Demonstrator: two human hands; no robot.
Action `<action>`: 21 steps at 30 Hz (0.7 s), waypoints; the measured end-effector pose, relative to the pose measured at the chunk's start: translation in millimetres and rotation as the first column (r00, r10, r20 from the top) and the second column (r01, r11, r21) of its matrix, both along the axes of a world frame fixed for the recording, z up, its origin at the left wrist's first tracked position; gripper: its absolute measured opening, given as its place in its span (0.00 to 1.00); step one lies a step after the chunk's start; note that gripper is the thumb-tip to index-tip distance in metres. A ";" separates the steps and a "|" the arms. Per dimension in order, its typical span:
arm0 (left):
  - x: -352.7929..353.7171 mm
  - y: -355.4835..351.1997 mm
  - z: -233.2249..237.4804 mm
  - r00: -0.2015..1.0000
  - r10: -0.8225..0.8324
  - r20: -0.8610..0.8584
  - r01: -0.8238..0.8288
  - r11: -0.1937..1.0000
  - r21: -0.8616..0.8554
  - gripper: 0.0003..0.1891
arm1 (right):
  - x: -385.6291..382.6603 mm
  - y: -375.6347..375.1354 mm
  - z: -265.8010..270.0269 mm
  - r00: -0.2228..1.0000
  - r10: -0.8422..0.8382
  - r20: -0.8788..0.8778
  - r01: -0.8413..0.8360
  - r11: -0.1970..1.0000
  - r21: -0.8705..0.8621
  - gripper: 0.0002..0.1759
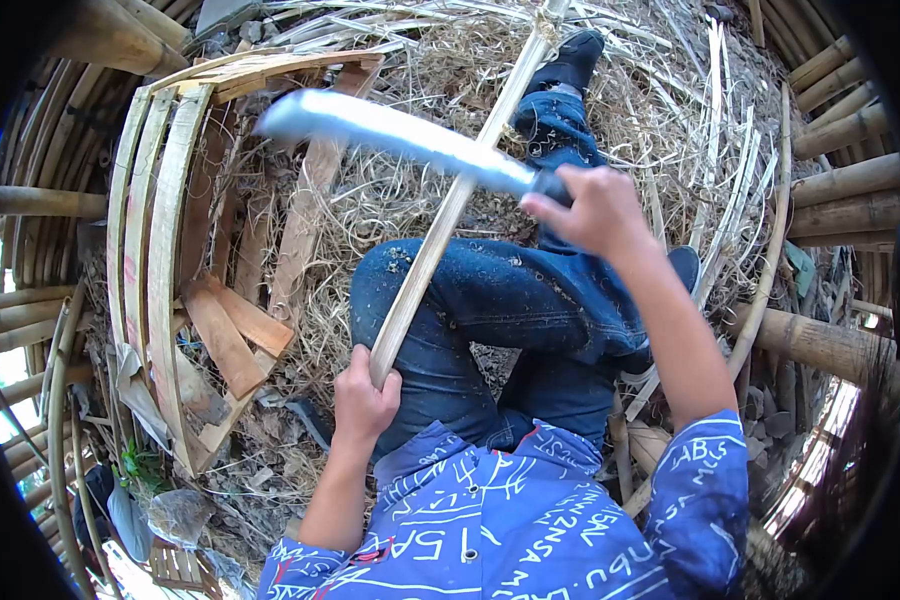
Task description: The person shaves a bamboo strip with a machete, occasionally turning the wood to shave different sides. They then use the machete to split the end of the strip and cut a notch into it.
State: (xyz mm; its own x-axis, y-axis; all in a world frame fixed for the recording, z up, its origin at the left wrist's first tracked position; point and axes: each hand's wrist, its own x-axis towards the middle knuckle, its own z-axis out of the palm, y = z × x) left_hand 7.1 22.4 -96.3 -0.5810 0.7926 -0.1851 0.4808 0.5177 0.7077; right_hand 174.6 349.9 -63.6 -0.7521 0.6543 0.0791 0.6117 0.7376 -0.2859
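Note:
My left hand [362, 392] is closed around the lower end of a long, pale split bamboo strip [432, 245], which slants up and away across my bent knee. In my right hand [598, 212] is the dark handle of a machete [400, 132]. Its broad, shiny blade points to the left and crosses over the strip in this view, slightly blurred toward the tip. The strip's far end lies by my dark shoe [576, 58]. My legs in blue jeans [510, 300] are folded on the ground, dusted with small shavings.
On the left stands a wooden slatted crate [170, 250] with loose boards [228, 335] in it. Curly shavings [350, 215] cover the ground, and long thin strips [715, 140] lie at the right. Bamboo poles [850, 185] form walls on both sides.

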 end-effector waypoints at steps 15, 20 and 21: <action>-3.2 2.5 -0.5 1.000 -0.024 -0.001 0.024 1.000 -0.006 0.11 | 0.0 -16.9 8.2 0.992 0.110 0.059 -0.107 0.992 -0.062 0.37; -4.4 1.6 2.3 1.000 -0.024 0.011 0.024 1.000 -0.002 0.11 | -3.2 33.9 5.9 0.984 -0.178 -0.002 0.177 0.980 -0.091 0.37; -4.3 1.0 1.6 0.999 -0.041 0.006 0.041 0.999 -0.004 0.11 | -2.8 49.3 7.0 0.973 -0.232 0.010 0.231 0.963 -0.141 0.37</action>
State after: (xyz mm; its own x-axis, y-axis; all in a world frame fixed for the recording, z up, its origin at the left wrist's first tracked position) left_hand 2.8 23.3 -94.8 -0.5469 0.8149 -0.1919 0.4973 0.5007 0.7085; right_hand 171.8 399.3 -56.6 -0.5784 0.8155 -0.0218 0.7589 0.5281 -0.3810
